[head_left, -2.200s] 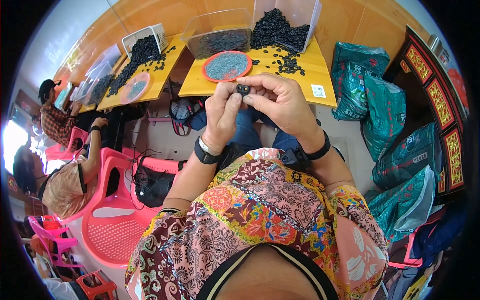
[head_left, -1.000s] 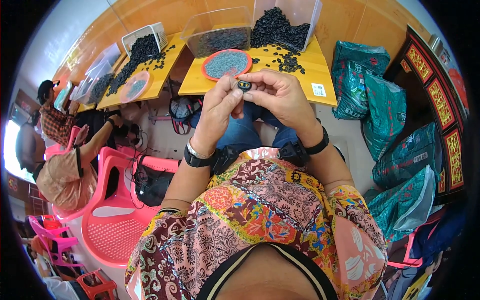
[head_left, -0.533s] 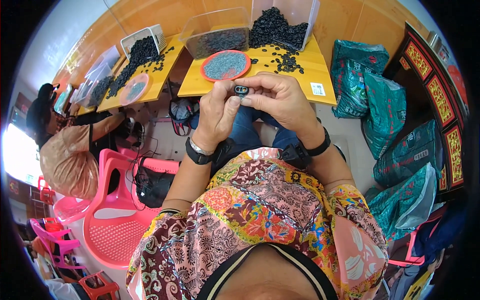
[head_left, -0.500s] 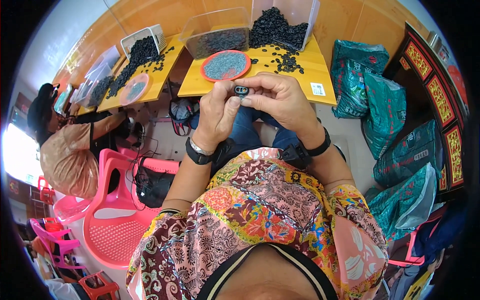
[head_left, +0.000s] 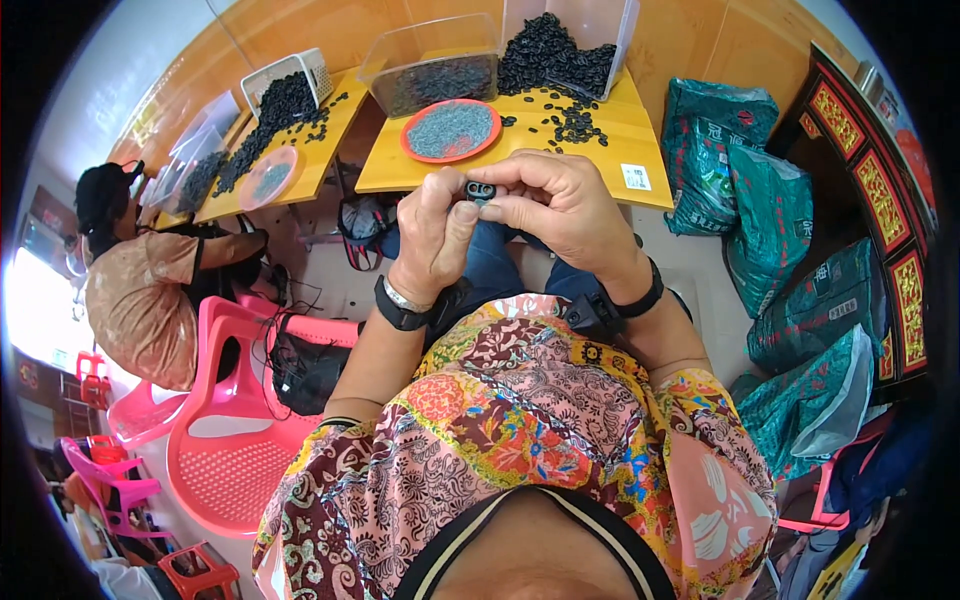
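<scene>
Between my fingertips, in front of the table's near edge, is a small oval black plastic piece (head_left: 480, 190) with two round holes showing. My left hand (head_left: 436, 222) pinches it from the left, thumb and index finger closed. From the other side my right hand (head_left: 560, 205) grips the same piece between thumb and fingers. Just beyond them, an orange-red plate (head_left: 405, 140) holds many tiny grey-blue bits. Loose black oval pieces (head_left: 575, 125) are scattered to the right of the plate, in front of a tipped clear bin (head_left: 628, 40) heaped with more.
A clear tub (head_left: 430, 45) of dark parts stands behind the plate on the yellow table (head_left: 385, 165). Green woven sacks (head_left: 770, 220) lean at the right. A co-worker (head_left: 145, 290) sits at the left table by a pink plate (head_left: 290, 180). A pink chair (head_left: 240, 470) stands at my left.
The black piece has turned slightly between my fingertips, its two holes facing up more plainly. At the left, the co-worker has raised their head and drawn their arm back.
</scene>
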Available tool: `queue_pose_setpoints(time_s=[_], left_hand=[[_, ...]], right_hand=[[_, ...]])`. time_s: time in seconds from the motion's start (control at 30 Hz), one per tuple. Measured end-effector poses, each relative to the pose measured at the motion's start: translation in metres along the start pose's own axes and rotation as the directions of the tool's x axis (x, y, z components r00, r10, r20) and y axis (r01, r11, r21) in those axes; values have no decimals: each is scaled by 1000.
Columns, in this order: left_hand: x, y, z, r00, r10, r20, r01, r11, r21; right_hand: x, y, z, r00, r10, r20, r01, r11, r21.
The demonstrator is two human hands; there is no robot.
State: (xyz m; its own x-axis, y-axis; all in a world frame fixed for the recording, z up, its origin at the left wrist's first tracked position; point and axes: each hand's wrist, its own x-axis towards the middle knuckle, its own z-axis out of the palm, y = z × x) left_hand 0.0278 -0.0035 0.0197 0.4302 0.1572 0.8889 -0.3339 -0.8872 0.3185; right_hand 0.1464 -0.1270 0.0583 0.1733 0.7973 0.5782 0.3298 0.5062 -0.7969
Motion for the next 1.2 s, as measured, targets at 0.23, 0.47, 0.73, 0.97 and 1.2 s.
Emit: queue_pose_setpoints(time_s=[0.23,0.47,0.73,0.97,1.2], left_hand=[[-2,8,2,998,-25,-54,25,1000,-6],[-5,6,13,922,-376,94,369,778,-509],[-3,-5,16,877,-454,157,445,647,-619],[-4,-7,17,883,-430,190,459,702,-545],[-4,-3,21,863,-470,188,483,654,-583]], right_hand=[[-1,3,0,997,-79,13,80,993,-90],[2,1,1,990,-108,-93,100,991,-86],[4,11,-2,994,30,-102,-38,996,-75],[5,15,-5,990,81,-119,-80,997,8],[6,14,-4,989,44,-141,-49,998,-33]])
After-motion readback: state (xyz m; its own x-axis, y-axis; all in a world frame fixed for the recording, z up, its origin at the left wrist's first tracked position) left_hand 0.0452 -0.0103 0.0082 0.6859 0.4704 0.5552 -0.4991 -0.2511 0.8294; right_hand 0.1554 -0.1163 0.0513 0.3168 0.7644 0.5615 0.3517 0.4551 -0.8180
